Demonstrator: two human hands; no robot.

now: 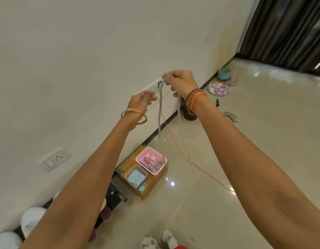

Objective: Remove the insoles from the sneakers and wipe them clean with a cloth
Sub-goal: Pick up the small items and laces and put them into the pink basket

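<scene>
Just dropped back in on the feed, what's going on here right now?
A person has both arms raised in front of a white wall. The right hand pinches a pale shoelace that hangs down in two strands, and the left hand pinches a thin red thread trailing to the floor. Below, a pink basket and a clear tub with a blue cloth sit on a cardboard box. White sneakers lie at the bottom edge; no insole is in view.
</scene>
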